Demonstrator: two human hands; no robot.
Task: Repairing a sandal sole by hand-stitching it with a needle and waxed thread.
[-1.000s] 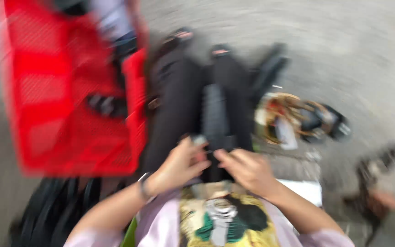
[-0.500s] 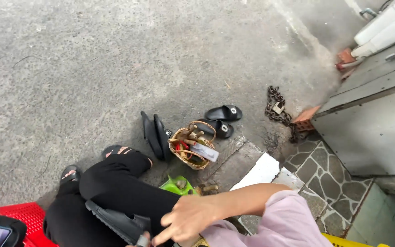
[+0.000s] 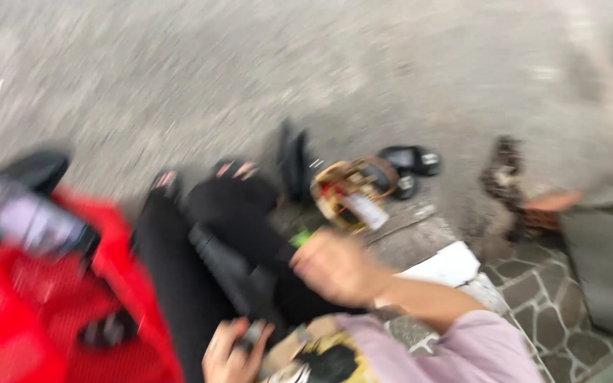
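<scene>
the left hand (image 3: 232, 351) is pinching a small dark part (image 3: 252, 333) at six o'clock, beside the long black piece (image 3: 232, 273) lying across the lap. the right hand (image 3: 338, 269) is hovering, its fingers too blurred to tell. work is looking midway, nothing visibly finished.

Grey, rough concrete ground (image 3: 179, 64) fills most of the blurred view under flat daylight. Taking the white slab (image 3: 448, 266) as landmark: just to its right lies a patch of irregular stone paving (image 3: 555, 305) with pale joints. Further right of the slab rises a grey metal panel (image 3: 604, 262). Above the slab, on the concrete, sit a pair of black sandals (image 3: 409, 163) and a round woven basket (image 3: 352, 191). Up and right of the slab lies a dark chain heap (image 3: 505, 177)
</scene>
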